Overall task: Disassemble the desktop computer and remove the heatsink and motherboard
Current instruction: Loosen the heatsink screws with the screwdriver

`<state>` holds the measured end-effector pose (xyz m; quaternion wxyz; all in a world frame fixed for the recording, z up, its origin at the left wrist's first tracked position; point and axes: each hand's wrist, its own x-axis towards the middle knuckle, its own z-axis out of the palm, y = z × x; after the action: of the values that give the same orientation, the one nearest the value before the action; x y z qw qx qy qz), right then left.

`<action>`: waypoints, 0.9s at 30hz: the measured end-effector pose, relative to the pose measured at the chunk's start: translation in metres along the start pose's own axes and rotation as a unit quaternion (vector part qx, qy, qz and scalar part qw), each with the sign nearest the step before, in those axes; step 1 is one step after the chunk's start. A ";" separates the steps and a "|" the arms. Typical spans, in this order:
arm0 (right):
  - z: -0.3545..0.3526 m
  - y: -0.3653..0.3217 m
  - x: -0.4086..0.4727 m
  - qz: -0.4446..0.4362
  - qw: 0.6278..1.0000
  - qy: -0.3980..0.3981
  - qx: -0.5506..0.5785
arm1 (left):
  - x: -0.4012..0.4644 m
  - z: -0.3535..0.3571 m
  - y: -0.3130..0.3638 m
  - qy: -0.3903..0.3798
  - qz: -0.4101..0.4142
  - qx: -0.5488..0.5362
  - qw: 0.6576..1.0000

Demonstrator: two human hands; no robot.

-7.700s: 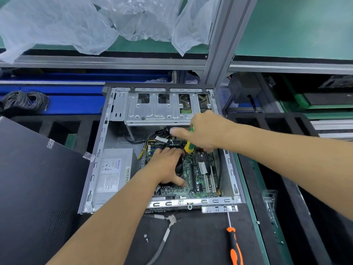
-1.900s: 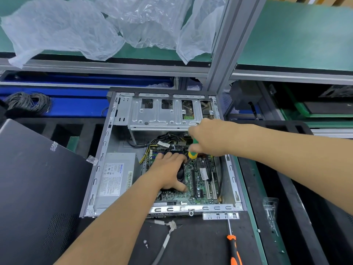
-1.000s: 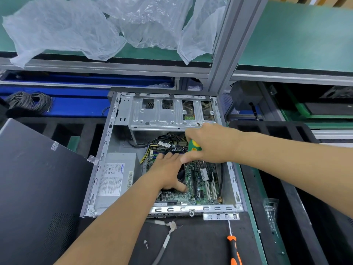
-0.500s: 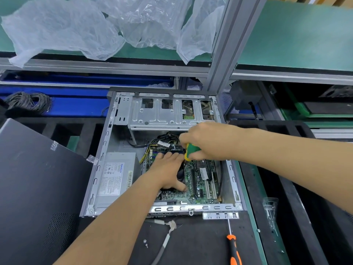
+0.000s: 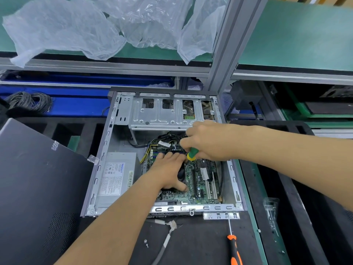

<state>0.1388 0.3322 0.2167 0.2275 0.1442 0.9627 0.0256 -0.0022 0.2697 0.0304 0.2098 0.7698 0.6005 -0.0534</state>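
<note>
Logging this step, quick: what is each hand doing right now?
Left hand: open, resting flat on the heatsink.
Right hand: closed around the green-handled screwdriver.

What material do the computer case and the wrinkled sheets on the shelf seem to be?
Case: looks like bare sheet metal, dull silver, with stamped slots and ribs. Sheets: probably thin plastic film, translucent and creased, with the green shelf showing through.

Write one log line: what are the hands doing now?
left hand: rests on heatsink | right hand: grips green-yellow screwdriver | green motherboard: in case
</note>
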 end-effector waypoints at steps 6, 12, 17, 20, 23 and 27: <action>0.006 -0.004 0.001 0.238 0.959 0.027 0.149 | -0.001 -0.001 0.000 0.000 -0.001 -0.012 1.000; 0.000 0.002 0.002 0.154 0.983 -0.022 0.093 | -0.001 0.000 -0.001 0.006 0.005 -0.017 1.000; 0.000 0.001 -0.002 -0.016 0.999 0.028 -0.006 | 0.000 -0.001 0.000 -0.001 0.000 -0.009 1.000; 0.002 0.004 -0.002 0.037 0.994 0.036 0.097 | -0.001 -0.002 0.000 -0.001 0.001 -0.005 1.000; 0.008 0.001 -0.003 0.164 0.967 0.014 0.193 | -0.002 -0.002 0.001 -0.003 -0.006 -0.016 1.000; 0.008 -0.006 0.003 0.235 0.964 0.043 0.114 | -0.001 -0.001 0.000 0.001 0.001 -0.009 1.000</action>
<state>0.1384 0.3273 0.2071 0.1558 0.3901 0.9072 -0.0253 -0.0022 0.2694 0.0319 0.2162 0.7688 0.5999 -0.0475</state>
